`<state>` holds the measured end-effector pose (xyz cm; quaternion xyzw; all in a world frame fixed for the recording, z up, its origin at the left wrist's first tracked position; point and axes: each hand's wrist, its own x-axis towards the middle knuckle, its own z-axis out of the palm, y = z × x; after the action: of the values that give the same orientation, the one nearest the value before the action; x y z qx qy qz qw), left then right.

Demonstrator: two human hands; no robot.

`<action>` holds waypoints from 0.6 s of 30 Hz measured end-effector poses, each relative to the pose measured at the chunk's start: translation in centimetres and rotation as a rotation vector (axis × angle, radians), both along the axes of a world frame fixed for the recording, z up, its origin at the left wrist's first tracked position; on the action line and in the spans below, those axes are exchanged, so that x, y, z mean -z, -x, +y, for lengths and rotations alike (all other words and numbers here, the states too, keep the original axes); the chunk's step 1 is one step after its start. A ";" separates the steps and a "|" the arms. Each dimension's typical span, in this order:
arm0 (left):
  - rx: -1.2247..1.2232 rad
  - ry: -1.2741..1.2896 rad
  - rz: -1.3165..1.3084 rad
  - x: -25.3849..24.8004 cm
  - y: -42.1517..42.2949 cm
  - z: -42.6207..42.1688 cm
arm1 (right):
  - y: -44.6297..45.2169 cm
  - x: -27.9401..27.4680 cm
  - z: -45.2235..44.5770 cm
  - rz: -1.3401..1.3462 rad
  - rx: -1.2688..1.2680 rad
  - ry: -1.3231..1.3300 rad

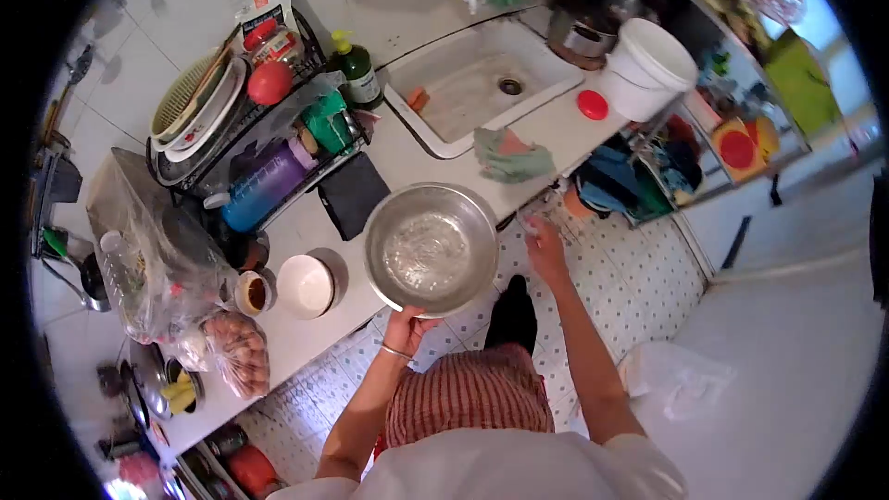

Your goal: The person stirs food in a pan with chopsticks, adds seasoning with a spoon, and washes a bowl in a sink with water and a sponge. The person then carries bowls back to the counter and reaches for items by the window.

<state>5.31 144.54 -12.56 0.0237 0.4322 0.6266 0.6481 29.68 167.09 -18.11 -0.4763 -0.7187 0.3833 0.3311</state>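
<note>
A round stainless steel basin (372, 264) sits at the counter's front edge, with what looks like clear, rippled water inside. My left hand (406, 328) grips its near rim, a bangle around the wrist. Off to the right of the basin, over the floor, is my right hand (546, 252). Its fingers are drawn together around something small and pale at the tips, too blurred to name. A dark folded cloth (353, 194) lies just behind the basin. Left of it stands a white bowl (306, 287), apart from both hands.
Behind the counter's right part is a white sink (463, 83); a green cloth (514, 157) hangs by its front edge. A white bucket (648, 69) and red lid (593, 105) stand further right. On the left are a dish rack (315, 162) and a bag of eggs (236, 352).
</note>
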 end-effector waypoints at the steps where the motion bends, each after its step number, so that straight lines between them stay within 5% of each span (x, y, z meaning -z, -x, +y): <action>1: -0.059 0.009 0.042 -0.4 -0.5 1.8 | 2.3 -1.3 4.1 0.003 -0.075 -0.148; 8: -0.391 0.118 -0.038 -0.1 -3.9 10.7 | 7.4 4.2 22.5 -0.302 -0.520 -0.293; 12: -0.502 0.195 -0.003 -2.4 -4.1 14.9 | 4.8 5.5 32.9 -0.545 -0.158 -0.270; 18: -0.628 0.267 0.016 2.1 -5.2 15.8 | 10.3 -1.1 36.4 -0.677 -0.393 -0.234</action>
<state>10.52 160.38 -14.61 -0.1910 0.5017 0.7332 0.4175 19.41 203.48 -17.02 -0.3881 -0.9033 0.1764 0.0480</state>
